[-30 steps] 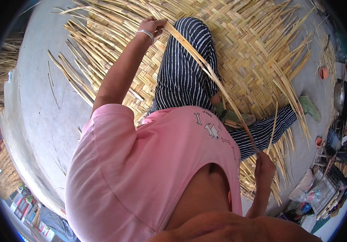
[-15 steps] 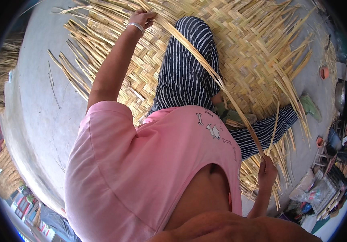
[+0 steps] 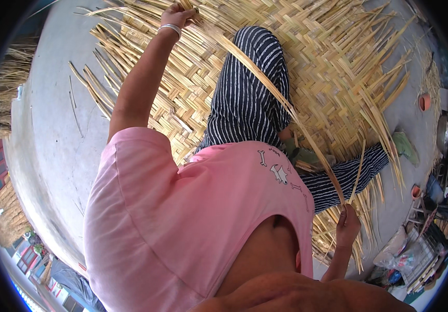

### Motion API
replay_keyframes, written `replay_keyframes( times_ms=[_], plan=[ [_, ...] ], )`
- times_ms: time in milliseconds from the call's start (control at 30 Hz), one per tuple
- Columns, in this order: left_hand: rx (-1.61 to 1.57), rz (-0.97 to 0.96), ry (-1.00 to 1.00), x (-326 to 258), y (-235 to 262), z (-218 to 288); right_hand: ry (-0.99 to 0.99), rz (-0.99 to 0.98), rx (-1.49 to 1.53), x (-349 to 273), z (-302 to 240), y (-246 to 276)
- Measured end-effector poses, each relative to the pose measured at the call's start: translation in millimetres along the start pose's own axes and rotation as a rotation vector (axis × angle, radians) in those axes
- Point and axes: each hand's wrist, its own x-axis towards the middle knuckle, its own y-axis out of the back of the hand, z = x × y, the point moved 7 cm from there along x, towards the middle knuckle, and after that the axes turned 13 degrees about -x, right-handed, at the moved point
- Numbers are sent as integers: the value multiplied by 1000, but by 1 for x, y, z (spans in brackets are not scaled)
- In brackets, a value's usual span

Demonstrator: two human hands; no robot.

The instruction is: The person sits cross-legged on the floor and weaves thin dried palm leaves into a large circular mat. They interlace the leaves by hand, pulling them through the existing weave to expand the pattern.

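A long, pale split-reed strip [image 3: 268,85] runs slantwise across my lap, from the upper left down to the lower right. Up near the far left part of a woven reed mat [image 3: 317,73], my left hand [image 3: 178,15], with a silver bangle at its wrist, is closed on the strip's far end. My right hand [image 3: 348,226] pinches the near end, low at the right beside my striped trouser leg. Under me the mat shows a herringbone weave, and loose reed ends [image 3: 104,78] stick out past its edges.
Grey concrete floor [image 3: 52,109] surrounds the mat. Two small clay pots [image 3: 424,102] stand at the right, near a wire rack [image 3: 419,249] with plastic bags and clutter. A green shoe [image 3: 405,147] is on my outstretched foot. Bundles of dry stalks [image 3: 6,213] stand at the far left.
My left hand has shifted slightly up and left, still gripping the strip. My right hand keeps its pinch, a little lower in the picture. The whole view has tilted slightly.
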Motion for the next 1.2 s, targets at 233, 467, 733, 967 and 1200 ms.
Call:
replay_keyframes(
  times_ms=[233,467,733,967,1200],
  plan=[
    [-405,59,127,21,20,1,9,14,-30,3,13,-12],
    [-377,141,18,32,13,32,-54,159,2,34,17,-4],
    [-435,-147,266,82,-107,23,-574,497,657,123,103,-12],
    [-139,-401,323,104,-254,-25,-703,718,1340,199,131,-29],
    [588,-519,-224,191,-351,-67,-788,519,1315,296,75,-42]
  ],
)
